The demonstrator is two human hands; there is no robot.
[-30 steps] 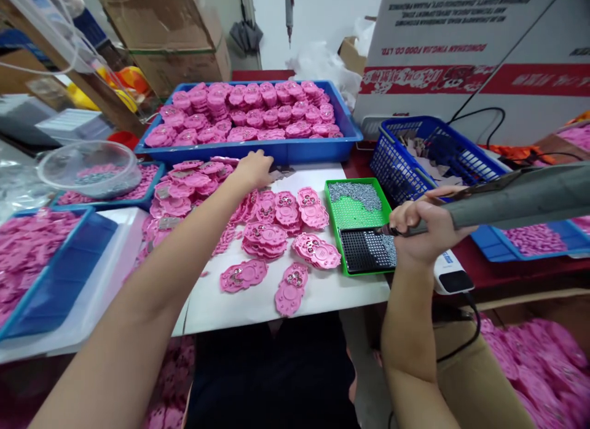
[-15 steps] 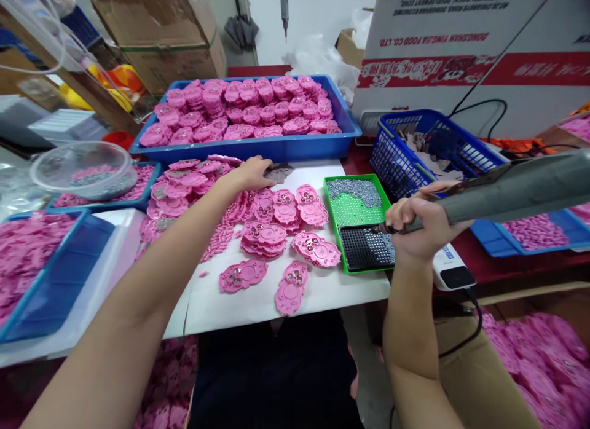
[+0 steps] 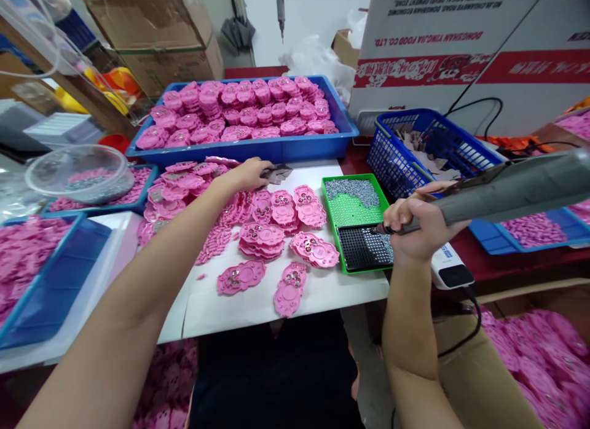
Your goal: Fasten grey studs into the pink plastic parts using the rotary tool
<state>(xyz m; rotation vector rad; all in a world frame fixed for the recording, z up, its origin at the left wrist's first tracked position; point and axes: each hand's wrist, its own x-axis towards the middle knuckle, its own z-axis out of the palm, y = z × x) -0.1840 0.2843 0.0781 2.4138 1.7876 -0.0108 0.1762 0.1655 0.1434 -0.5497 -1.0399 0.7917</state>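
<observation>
My right hand (image 3: 417,226) is wrapped round a grey electric screwdriver (image 3: 511,189). Its tip reaches down to a black perforated plate (image 3: 353,247) with small screws on it, lying in a green tray (image 3: 332,215). More screws (image 3: 354,191) are heaped at that tray's far end. Across the table, my left hand (image 3: 252,174) has its fingers bent and closed at some thin grey flat pieces (image 3: 279,174); the fingertips are partly hidden. Pink plastic parts (image 3: 262,238) with shiny metal bits lie in front of it, some stacked. Another pink pile (image 3: 177,186) is beside my left forearm.
A blue tray (image 3: 239,151) full of stacked pink parts stands behind. To the right are a blue basket (image 3: 410,146) of scraps and a white device (image 3: 452,269) with a cable. At left sit a clear bowl (image 3: 78,171) and a blue bin (image 3: 59,275). Another screwdriver (image 3: 280,14) hangs above.
The view has shifted slightly. My left hand stays at the grey pieces, with small finger movement at most. The screwdriver in my right hand stays over the black plate.
</observation>
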